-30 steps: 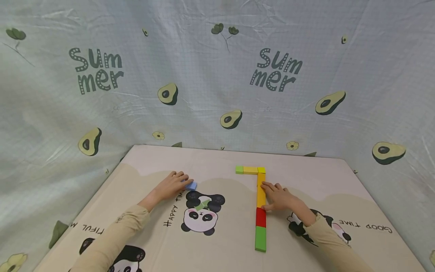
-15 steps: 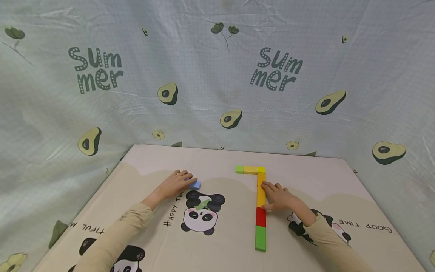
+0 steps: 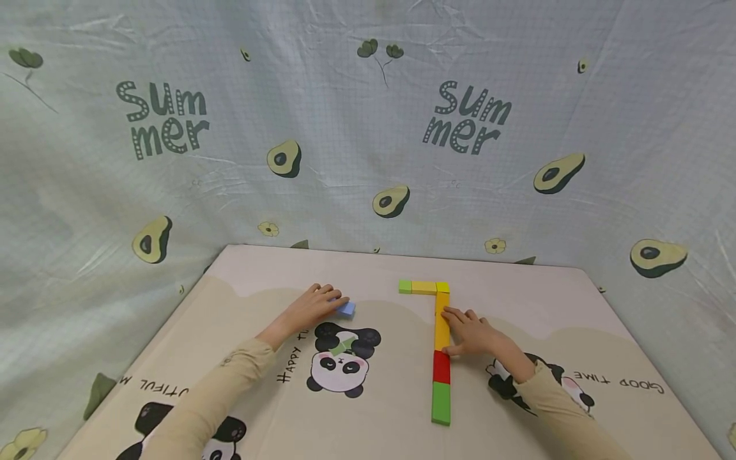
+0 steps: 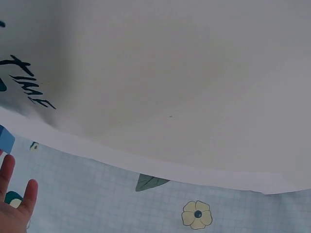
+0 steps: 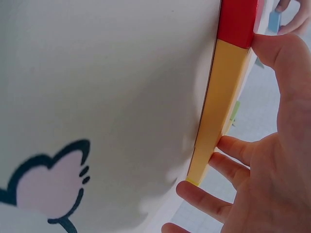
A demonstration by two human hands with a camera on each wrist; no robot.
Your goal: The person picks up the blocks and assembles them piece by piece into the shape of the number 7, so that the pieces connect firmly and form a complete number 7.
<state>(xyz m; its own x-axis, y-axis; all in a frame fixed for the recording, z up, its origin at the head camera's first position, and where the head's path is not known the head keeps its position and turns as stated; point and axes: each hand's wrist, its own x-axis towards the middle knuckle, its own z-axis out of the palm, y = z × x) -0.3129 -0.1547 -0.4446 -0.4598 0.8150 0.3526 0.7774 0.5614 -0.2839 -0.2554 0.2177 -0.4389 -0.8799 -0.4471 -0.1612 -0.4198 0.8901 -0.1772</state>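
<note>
In the head view my left hand point(image 3: 312, 308) pinches a small blue block point(image 3: 347, 310) above the upper part of the printed panda. The left wrist view shows only a corner of that blue block point(image 4: 6, 141) by the fingers. My right hand point(image 3: 475, 335) rests against the right side of a long orange-yellow block point(image 3: 441, 327), fingers spread and nearly straight. Its thumb touches the side where the orange-yellow block point(image 5: 216, 97) meets a red block point(image 5: 238, 22). Nearer me, the red block point(image 3: 441, 367) is followed by a green block point(image 3: 441, 404).
At the far end, the row turns left through a small yellow block point(image 3: 442, 287), a yellow bar point(image 3: 423, 288) and a light green block point(image 3: 405, 287). All lie flat on the panda-print table point(image 3: 379, 421). Behind the table hangs an avocado-print curtain point(image 3: 333, 96).
My left hand has moved to the right with the blue block, towards the row. The right hand and the row of blocks have stayed in place.
</note>
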